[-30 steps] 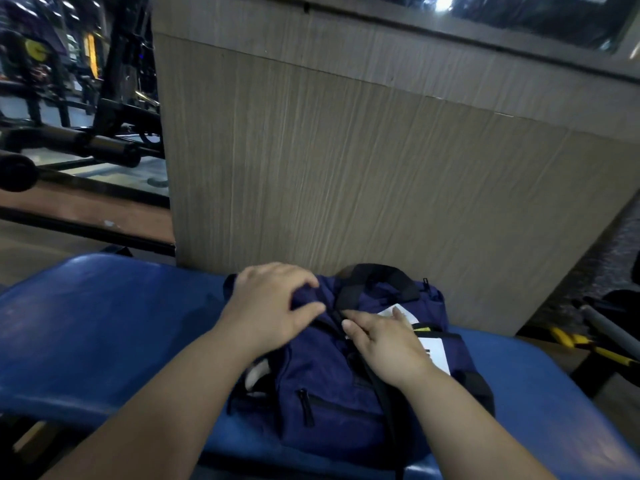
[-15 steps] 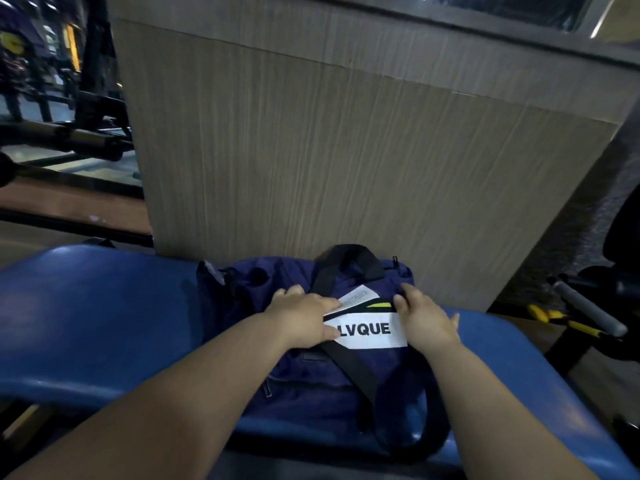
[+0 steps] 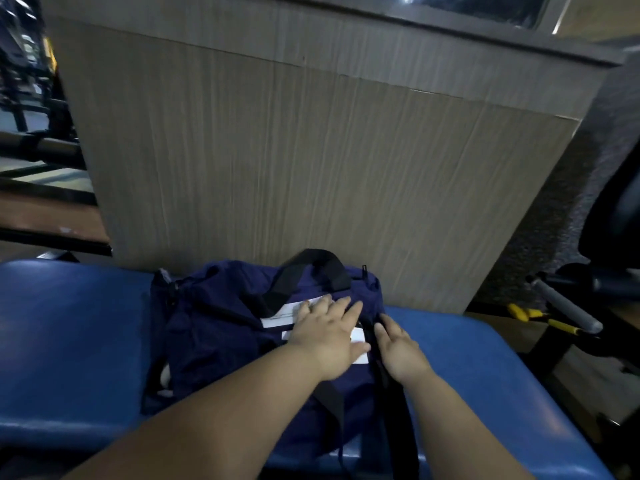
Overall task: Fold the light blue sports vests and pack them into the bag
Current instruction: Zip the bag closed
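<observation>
Right now our dark navy bag lies on its side on the blue padded bench, its far edge close against the wood-grain panel behind. The fabric is soft and creased, slumped rather than firm. A black handle arches over the top edge, and a second black strap runs down the near face towards us. A white label sits across the middle, with our left hand covering most of it, so we cannot read the print. That hand lies flat on the bag with the fingers straight and spread, clasping nothing. Our right hand rests just beside it, at the bag's right edge over a black strap, its fingers loosely extended and holding nothing. The two hands are close but not touching. At the bag's left end a pale patch shows; we cannot tell what it is.
</observation>
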Available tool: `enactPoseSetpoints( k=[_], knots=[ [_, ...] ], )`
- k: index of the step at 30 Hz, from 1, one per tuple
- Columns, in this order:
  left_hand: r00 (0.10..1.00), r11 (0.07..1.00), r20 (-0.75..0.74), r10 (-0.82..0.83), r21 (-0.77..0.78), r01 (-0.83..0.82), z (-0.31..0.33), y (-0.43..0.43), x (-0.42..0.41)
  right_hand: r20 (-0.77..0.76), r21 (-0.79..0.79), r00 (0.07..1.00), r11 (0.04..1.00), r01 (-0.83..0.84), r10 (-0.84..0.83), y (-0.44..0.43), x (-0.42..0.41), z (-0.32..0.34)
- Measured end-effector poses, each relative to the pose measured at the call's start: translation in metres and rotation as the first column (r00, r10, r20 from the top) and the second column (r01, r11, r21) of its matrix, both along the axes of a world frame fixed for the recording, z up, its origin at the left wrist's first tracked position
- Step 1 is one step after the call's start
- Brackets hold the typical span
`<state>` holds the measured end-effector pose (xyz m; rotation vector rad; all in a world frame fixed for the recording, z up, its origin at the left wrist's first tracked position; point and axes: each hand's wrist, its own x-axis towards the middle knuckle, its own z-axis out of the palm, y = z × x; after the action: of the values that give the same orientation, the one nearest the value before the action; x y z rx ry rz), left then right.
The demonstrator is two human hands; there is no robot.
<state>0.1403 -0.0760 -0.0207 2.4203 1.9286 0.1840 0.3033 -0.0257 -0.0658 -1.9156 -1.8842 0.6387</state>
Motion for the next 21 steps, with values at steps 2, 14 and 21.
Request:
enactPoseSetpoints(
  k=[2, 14, 21],
  knots=[
    [1.000, 0.999, 0.019, -0.011, 0.030, 0.011, -0.002, 0.004, -0.004, -0.058, 0.031, 0.998, 0.999, 0.006, -0.004, 0.003, 0.006, -0.003],
    [0.994, 0.988, 0.084, -0.066, 0.146, 0.053, -0.007, 0.005, -0.013, -0.077, 0.091, 0.996, 0.994, 0.057, -0.050, 0.009, 0.030, -0.007],
    [0.991, 0.985, 0.115, -0.065, 0.164, 0.046, -0.009, -0.003, -0.013, -0.639, 0.104, 0.745, 0.939, 0.329, -0.190, 0.028, 0.058, -0.016]
  ],
)
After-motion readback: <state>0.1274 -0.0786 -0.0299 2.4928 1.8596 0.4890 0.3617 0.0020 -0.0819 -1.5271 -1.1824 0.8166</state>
